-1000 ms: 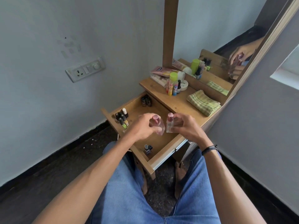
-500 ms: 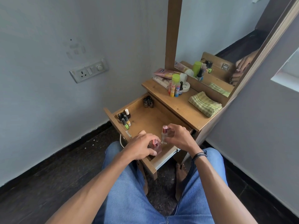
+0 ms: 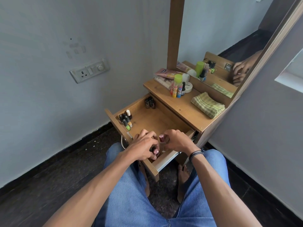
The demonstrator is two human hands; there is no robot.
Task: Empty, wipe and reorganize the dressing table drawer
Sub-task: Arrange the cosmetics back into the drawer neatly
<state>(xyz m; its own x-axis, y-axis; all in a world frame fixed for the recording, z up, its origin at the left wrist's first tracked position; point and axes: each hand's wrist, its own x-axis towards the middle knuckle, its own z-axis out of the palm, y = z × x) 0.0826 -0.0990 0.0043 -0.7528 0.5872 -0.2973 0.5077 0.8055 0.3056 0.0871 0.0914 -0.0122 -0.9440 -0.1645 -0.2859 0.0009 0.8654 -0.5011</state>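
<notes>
The left hand [image 3: 144, 147] curls its fingers and thumb round a small pink-capped bottle [image 3: 155, 151], clamped on it low in the near corner of the open drawer [image 3: 118, 124], close against the front panel. At two o'clock from it, nearly touching, the right hand [image 3: 177, 141] has its fingertips closed on a second bottle [image 3: 161, 138], which stands upright with its dark pink cap showing above the fingers. Its clear body is mostly hidden, so I cannot tell whether it rests on the drawer floor. A dark wristband [image 3: 196, 154] circles the right wrist.

At ten o'clock from the hands, a cluster of nail polish bottles [image 3: 126, 119] stands in the drawer's left front corner, with black caps, one white cap and a green bottle. At twelve o'clock, a few dark bottles [image 3: 150, 103] sit in the far corner, under the edge of the tabletop [image 3: 183, 110].

On the tabletop, at two o'clock, lies a folded green checked cloth [image 3: 208, 104]. At one o'clock a group of tubes and sticks [image 3: 177, 86] stands before the mirror [image 3: 221, 38]. A wall socket [image 3: 90, 71] sits at ten o'clock, well apart.
</notes>
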